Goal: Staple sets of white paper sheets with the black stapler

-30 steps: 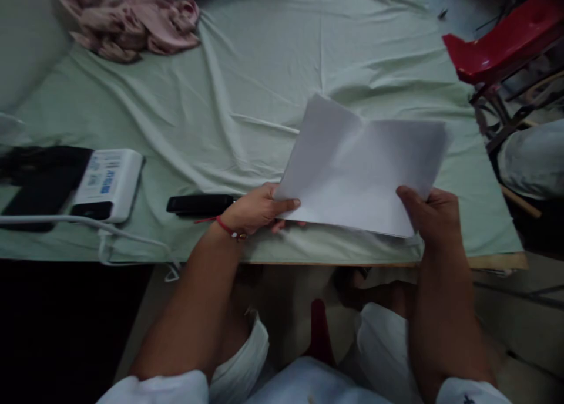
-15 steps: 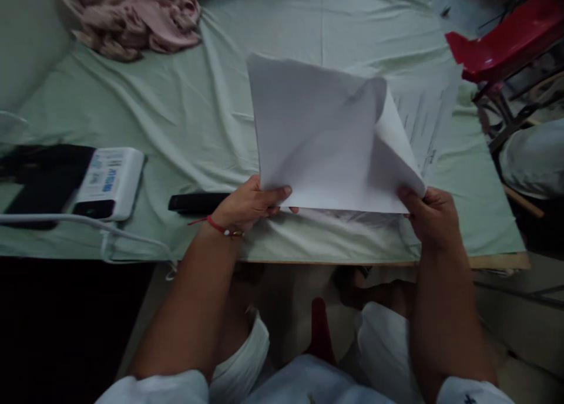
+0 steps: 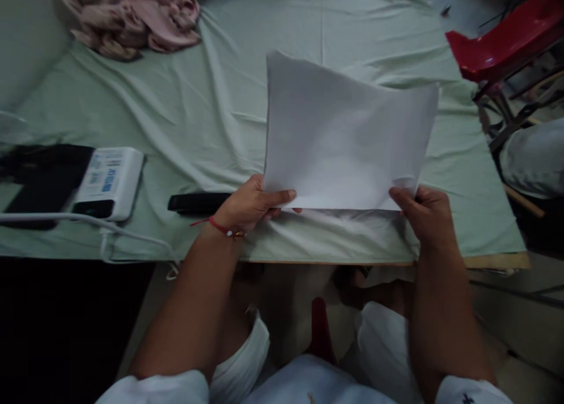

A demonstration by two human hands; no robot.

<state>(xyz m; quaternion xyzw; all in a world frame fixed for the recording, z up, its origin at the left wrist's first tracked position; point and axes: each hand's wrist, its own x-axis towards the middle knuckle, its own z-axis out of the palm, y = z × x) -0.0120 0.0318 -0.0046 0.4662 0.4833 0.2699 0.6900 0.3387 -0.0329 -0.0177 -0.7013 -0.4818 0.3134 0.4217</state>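
White sheets of paper [image 3: 343, 134] are held up over the table, blank side facing me. My left hand [image 3: 253, 203] grips their near left corner, thumb on top and fingers underneath. At the near right corner, my right hand [image 3: 425, 210] pinches the paper the same way. The far edge curves, with its left corner raised highest. How many sheets there are I cannot tell. A black elongated object [image 3: 198, 203], perhaps a stapler, lies beside my left hand, its right end hidden behind that hand.
A pale green cloth [image 3: 176, 116] covers the table. To the left lie a white power bank [image 3: 114, 181] with a white cable [image 3: 74, 218] and a dark flat object [image 3: 48, 184]. Crumpled pink fabric [image 3: 145, 22] sits far left. A red chair [image 3: 506, 40] stands beyond the right edge.
The paper's right side, folded over before, is now spread out flat. The printed sheet seen behind it is no longer visible. My right hand has shifted slightly left.
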